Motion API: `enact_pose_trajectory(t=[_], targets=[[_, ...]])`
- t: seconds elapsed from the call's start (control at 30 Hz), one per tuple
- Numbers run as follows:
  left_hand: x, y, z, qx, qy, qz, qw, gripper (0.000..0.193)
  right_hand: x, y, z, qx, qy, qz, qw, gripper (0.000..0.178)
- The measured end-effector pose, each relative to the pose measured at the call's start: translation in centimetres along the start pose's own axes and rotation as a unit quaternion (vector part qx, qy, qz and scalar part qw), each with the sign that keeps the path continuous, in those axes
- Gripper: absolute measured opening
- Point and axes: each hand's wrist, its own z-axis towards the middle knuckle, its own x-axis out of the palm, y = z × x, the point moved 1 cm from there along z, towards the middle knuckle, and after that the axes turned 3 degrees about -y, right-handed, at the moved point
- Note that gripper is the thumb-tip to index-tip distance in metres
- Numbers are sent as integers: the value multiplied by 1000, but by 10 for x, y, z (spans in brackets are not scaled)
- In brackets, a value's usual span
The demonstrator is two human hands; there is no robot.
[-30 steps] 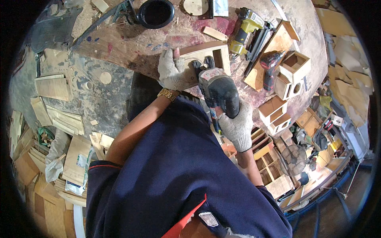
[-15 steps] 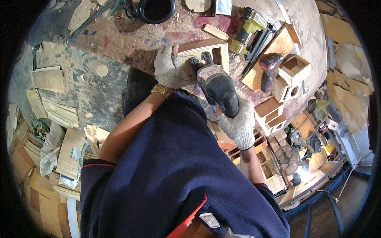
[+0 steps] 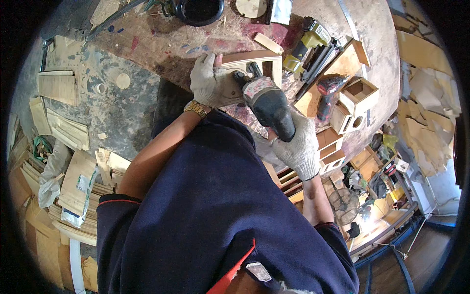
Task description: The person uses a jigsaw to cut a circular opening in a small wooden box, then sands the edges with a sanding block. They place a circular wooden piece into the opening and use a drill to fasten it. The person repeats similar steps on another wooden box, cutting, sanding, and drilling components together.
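My left hand (image 3: pixel 205 81), in a pale knit glove, grips the left end of a light wooden box (image 3: pixel 272 56). A rectangular opening shows near the box's right end. My right hand (image 3: pixel 301 147), also gloved, is closed around the rear of a hand-held power tool (image 3: pixel 269 108). The tool has a black body and a worn, patterned front; its exact kind is unclear. Its two-pronged front end lies over the box's face, close to my left hand. The tool hides part of the box, and whether its tip touches the wood cannot be seen.
Right of the box lie a yellow-green nail gun (image 3: pixel 313 39), a red-black cordless drill (image 3: pixel 327 95) and small wooden boxes (image 3: pixel 360 93). A wood strip (image 3: pixel 268 42) and black ring-shaped object (image 3: pixel 199 11) lie beyond. Stacked boards (image 3: pixel 78 183) stand left; a fan (image 3: pixel 343 206) stands lower right.
The view has shifted slightly. My right hand and the tool's rear have swung a little; the tool's front stays over the box. My left hand keeps its grip.
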Motion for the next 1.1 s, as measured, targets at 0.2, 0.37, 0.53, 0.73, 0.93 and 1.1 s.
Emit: enact_pose_trajectory(t=[0.2,0.37,0.53,0.73,0.93,1.1], targets=[[-4,-9,4,-1,-24,53,998,36,-7,2,8,-33,9,-24,999,40],[-6,-7,2,25,-29,47,998,34,-15,3,12,-53,28,-41,997,38],[-8,-8,2,43,-37,43,997,33,-18,4,16,-73,22,-75,994,36],[-11,-13,3,52,-30,54,997,32,-24,8,21,-89,34,-110,989,34],[-12,-14,5,61,-29,41,997,31,-29,11,25,-110,36,-120,986,32],[-12,-15,4,60,-33,37,997,30,-30,13,27,-111,39,-118,986,31]])
